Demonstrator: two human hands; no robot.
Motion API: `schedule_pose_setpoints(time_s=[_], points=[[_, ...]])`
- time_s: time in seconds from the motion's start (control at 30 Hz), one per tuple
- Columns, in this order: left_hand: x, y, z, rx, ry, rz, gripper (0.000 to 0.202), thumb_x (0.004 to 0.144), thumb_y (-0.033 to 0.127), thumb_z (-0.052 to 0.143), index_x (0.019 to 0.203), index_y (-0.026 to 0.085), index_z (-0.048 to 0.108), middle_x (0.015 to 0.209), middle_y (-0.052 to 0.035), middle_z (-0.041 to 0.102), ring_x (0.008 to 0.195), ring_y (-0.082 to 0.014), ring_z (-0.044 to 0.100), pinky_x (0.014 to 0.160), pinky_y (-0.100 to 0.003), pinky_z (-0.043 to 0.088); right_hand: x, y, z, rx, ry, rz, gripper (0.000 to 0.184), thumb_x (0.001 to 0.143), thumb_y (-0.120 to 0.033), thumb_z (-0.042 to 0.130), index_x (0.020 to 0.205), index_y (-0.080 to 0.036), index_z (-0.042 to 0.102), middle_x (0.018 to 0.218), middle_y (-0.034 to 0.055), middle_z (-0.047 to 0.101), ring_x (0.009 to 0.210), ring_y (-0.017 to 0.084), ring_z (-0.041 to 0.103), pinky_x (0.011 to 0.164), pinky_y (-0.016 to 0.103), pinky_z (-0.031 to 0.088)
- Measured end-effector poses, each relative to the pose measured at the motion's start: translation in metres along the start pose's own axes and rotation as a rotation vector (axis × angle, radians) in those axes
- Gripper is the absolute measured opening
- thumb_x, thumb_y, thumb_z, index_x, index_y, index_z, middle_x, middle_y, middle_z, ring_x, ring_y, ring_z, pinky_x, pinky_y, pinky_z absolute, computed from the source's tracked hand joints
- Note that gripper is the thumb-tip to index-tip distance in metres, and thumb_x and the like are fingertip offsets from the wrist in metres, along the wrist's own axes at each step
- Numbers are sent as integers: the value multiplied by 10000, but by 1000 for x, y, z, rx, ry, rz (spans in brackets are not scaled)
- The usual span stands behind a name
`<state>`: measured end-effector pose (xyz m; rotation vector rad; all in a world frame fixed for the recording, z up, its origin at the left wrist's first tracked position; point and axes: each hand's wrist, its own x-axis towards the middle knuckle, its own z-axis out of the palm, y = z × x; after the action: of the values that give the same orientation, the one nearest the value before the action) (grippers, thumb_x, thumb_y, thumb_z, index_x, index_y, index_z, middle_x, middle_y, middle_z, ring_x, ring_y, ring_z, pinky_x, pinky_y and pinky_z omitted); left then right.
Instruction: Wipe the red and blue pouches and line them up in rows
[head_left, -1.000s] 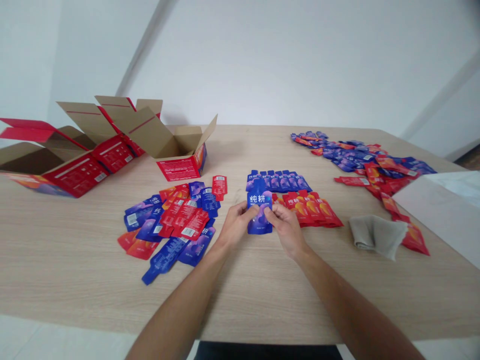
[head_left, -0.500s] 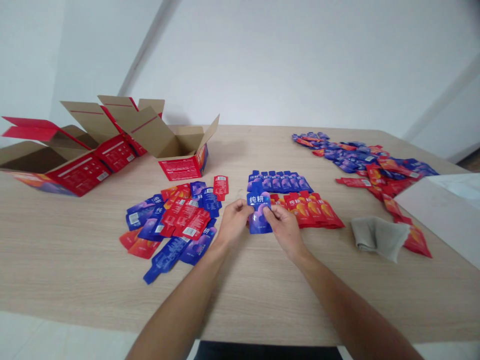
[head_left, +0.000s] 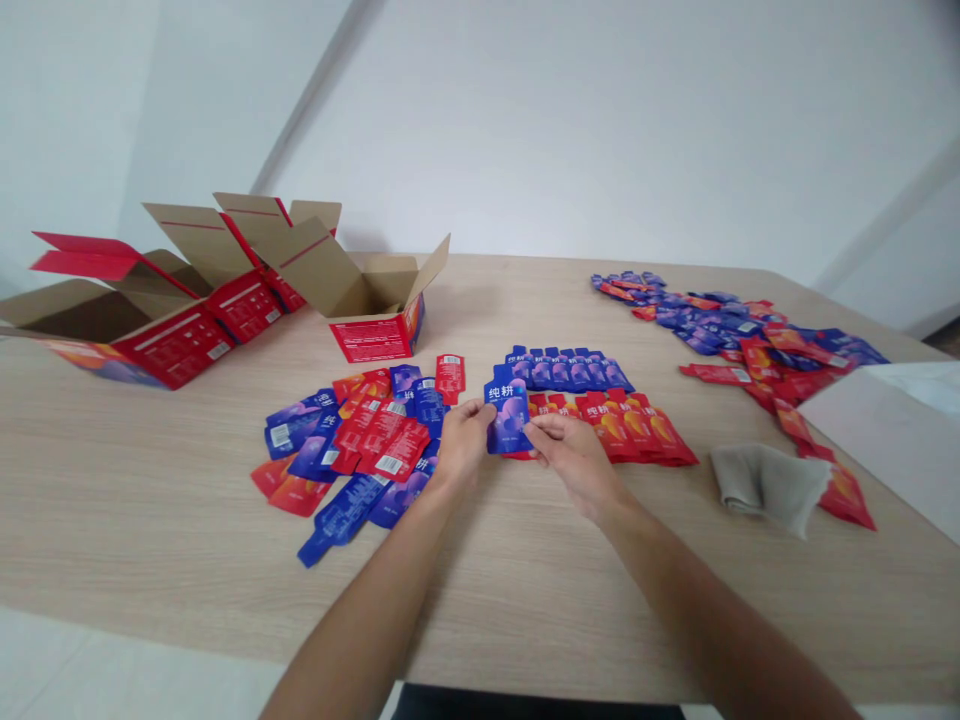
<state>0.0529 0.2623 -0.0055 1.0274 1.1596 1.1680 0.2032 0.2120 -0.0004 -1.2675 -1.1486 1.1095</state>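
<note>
Between my two hands is a blue spouted pouch [head_left: 507, 412] with white lettering and purple fruit, its printed front toward me. My left hand [head_left: 466, 432] pinches its left edge. At its lower right edge, my right hand [head_left: 571, 452] grips with thumb and fingers. Just behind it lies an overlapping row of blue pouches [head_left: 577, 370]. A row of red pouches [head_left: 634, 425] with orange fruit lies nearer, partly hidden by the held pouch and my right hand. Left of my hands spreads a loose pile of red and blue pouches [head_left: 375, 440], several with barcodes up.
Open red cartons [head_left: 375, 340] stand at the back left, flaps raised; another carton [head_left: 176, 345] is further left. A long heap of mixed pouches [head_left: 712, 320] runs along the right. A grey cloth [head_left: 769, 485] and a white sheet-like object [head_left: 892, 430] lie at right.
The held blue pouch has tilted and risen slightly. My right hand has slid from its middle to its lower right edge. The whole view has shifted a little.
</note>
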Motion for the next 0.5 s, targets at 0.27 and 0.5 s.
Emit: schedule_pose_setpoints(time_s=[0.27, 0.5], points=[[6, 4, -4, -17, 168, -27, 413, 733, 283, 640, 1119, 139, 599, 899, -53, 671, 672, -138, 614, 556, -245, 447, 90, -8, 3, -274, 197, 60, 180, 788, -328, 674, 800, -159, 737, 621, 26, 687, 528, 149, 605, 481, 248, 442], [12, -11, -7, 86, 147, 44, 325, 746, 261, 625, 1057, 168, 618, 789, -20, 667, 654, -147, 611, 560, -248, 430, 171, 11, 27, -595, 218, 172, 157, 892, -258, 653, 970, -133, 709, 817, 96, 736, 676, 171, 687, 587, 269, 538]])
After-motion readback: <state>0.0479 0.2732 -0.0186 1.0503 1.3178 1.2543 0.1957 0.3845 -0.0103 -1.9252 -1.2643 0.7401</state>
